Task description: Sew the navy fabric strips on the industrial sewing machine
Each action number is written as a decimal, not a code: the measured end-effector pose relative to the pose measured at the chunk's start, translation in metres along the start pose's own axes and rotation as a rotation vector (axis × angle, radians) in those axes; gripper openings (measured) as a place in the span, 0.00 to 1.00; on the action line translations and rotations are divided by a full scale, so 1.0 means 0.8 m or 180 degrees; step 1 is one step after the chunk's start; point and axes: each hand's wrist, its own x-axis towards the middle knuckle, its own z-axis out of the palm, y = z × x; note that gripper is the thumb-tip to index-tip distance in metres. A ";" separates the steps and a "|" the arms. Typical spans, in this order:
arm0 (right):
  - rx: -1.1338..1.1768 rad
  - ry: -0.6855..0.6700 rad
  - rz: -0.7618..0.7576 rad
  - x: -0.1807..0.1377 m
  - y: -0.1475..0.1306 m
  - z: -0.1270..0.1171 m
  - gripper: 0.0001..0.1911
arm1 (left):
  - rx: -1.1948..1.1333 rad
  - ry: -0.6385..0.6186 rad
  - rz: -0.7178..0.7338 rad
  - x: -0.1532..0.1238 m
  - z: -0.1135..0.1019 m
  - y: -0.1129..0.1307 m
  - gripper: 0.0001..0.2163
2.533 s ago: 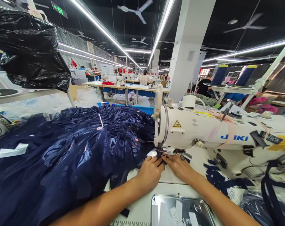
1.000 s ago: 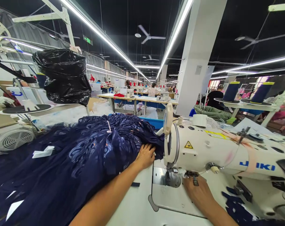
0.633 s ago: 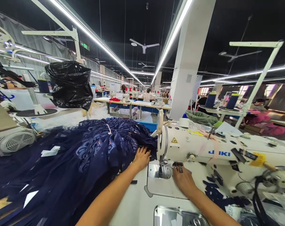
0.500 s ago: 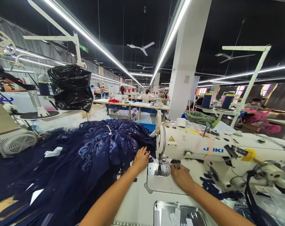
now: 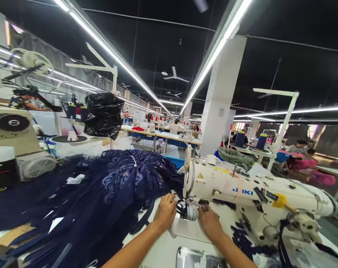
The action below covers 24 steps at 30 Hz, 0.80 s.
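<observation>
My left hand (image 5: 166, 212) rests on the sewing machine bed, left of the needle area. Its fingers are bent together at a bit of navy fabric (image 5: 181, 206), which runs onto the metal needle plate (image 5: 191, 213). Right of that plate, my right hand (image 5: 210, 222) has its fingers closed, tips partly hidden under the machine head; what they hold, if anything, cannot be seen. A dark ring-like thing shows at these fingers. The white sewing machine (image 5: 224, 182) stretches rightward above the hand. A big tied heap of navy garments (image 5: 124, 186) lies left of my left hand.
A black plastic bag (image 5: 103, 115) hangs behind the heap. Dark scraps (image 5: 242, 238) lie under the machine arm, and a metal tray (image 5: 196, 257) is at the front edge. A black container (image 5: 3, 169) stands far left. Other people work at machines farther off.
The camera view has turned a little to the left and up. My left hand has come back toward me from the garment heap to beside the needle plate. My right hand stays by the plate.
</observation>
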 end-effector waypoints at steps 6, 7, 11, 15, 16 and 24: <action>0.0112 0.0028 -0.0025 -0.006 0.004 0.023 0.13 | -0.0285 0.0227 -0.0104 -0.007 -0.001 0.001 0.12; 0.0121 0.0057 -0.0043 -0.007 0.005 0.026 0.13 | -0.0351 0.0258 -0.0150 -0.008 -0.001 0.001 0.12; 0.0017 0.0342 -0.0192 -0.011 0.007 0.036 0.14 | -0.0649 0.0471 -0.0432 -0.007 -0.005 -0.001 0.13; 0.0015 0.0794 -0.0404 -0.013 0.012 0.050 0.14 | -0.0926 0.0851 -0.0791 0.026 -0.019 -0.003 0.12; 0.0024 0.0890 -0.0437 -0.014 0.013 0.055 0.14 | -0.0986 0.0937 -0.0846 0.039 -0.023 -0.002 0.11; -0.0015 0.0883 -0.0406 -0.023 0.021 0.077 0.19 | -0.1229 0.1049 -0.0554 0.123 -0.026 0.011 0.11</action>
